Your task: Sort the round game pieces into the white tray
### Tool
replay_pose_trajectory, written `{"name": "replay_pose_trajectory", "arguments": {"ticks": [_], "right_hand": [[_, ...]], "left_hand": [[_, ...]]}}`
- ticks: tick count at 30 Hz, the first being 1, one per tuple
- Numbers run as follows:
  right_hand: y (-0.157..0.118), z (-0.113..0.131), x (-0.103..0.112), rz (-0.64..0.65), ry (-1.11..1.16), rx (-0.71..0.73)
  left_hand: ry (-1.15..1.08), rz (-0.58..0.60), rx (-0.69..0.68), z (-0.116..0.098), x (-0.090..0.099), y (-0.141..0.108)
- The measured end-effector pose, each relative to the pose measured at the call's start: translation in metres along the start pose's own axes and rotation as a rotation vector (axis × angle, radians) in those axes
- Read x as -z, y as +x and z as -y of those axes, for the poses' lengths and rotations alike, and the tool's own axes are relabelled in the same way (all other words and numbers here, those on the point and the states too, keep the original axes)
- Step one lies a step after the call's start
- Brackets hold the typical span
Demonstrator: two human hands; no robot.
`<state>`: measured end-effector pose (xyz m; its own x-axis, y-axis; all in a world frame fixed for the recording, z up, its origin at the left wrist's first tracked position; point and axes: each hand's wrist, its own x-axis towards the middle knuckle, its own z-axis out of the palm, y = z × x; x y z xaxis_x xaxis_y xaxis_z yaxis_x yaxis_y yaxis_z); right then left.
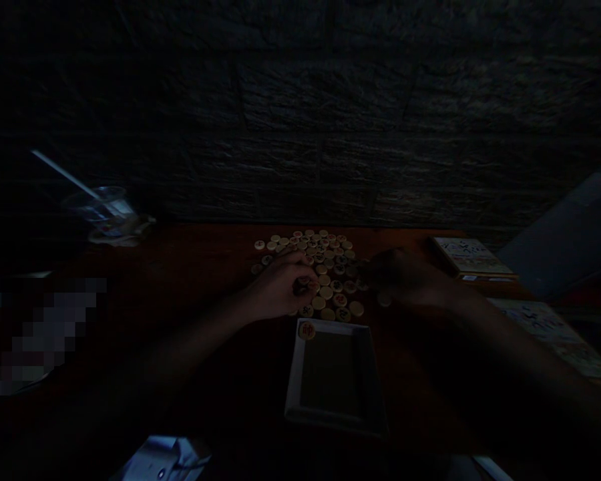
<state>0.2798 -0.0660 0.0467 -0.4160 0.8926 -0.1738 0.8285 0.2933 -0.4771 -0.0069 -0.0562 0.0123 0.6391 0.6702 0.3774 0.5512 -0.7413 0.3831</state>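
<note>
Dim light. Near table edge: open white box (333, 377), one disc (307, 329) in its far-left corner. Beyond it, your left hand (280, 288) curls over discs at the pile (320, 267); grip unclear. Right hand (405, 277) rests at the pile's right, too dark to read. Pinch one disc cleanly and place it flat beside the first.

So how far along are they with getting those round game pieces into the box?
Barely begun: one piece lies in the tray. The left hand closes on pieces in the pile; the right hand rests at its edge. Nearly all pieces remain on the table.
</note>
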Motion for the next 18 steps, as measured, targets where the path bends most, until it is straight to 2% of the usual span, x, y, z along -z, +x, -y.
{"name": "replay_pose_trajectory", "arguments": {"ticks": [4, 10, 14, 18], "right_hand": [[0.003, -0.007, 0.002, -0.044, -0.023, 0.001], [0.0, -0.013, 0.013, -0.173, -0.135, 0.003], [-0.003, -0.014, 0.016, -0.131, -0.075, -0.053], [0.0, -0.02, 0.013, -0.093, -0.028, 0.01]], "left_hand": [[-0.043, -0.022, -0.029, -0.003, 0.002, -0.001], [-0.151, 0.057, -0.117, -0.008, 0.007, -0.003], [-0.169, 0.086, -0.119, -0.006, 0.007, -0.004], [-0.199, 0.1, -0.105, -0.004, 0.007, -0.004]]}}
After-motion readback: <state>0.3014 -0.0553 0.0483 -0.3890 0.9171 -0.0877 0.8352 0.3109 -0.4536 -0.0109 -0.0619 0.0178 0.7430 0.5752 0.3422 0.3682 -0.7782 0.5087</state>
